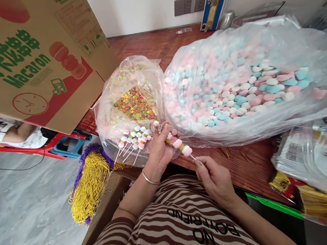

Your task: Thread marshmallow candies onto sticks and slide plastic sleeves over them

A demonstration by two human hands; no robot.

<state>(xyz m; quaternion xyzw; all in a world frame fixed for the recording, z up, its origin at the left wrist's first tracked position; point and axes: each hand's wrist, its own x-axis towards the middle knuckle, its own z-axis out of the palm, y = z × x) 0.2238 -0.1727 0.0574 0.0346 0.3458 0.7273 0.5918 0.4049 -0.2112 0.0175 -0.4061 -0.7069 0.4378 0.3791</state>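
Note:
My left hand [160, 149] is closed round a fan of several finished candy skewers [133, 139], each carrying pastel marshmallows, their sticks pointing down-left. My right hand [213, 178] pinches the bare end of another skewer [182, 145]; its pink, white and yellow pieces reach up to my left fingers. Just behind my hands sits an open clear bag of small coloured cereal rings [135, 104]. To its right lies a big clear bag of pink, blue and white marshmallows [245, 87]. Both bags rest on a reddish wooden table [247, 165].
A tilted cardboard box printed "Macaron" [36, 60] hangs over the left. Gold and purple bead strings [90, 181] droop over a box edge at lower left. Clear wrappers and printed packets [308, 153] pile up at the right. A blue device [214, 7] stands by the wall.

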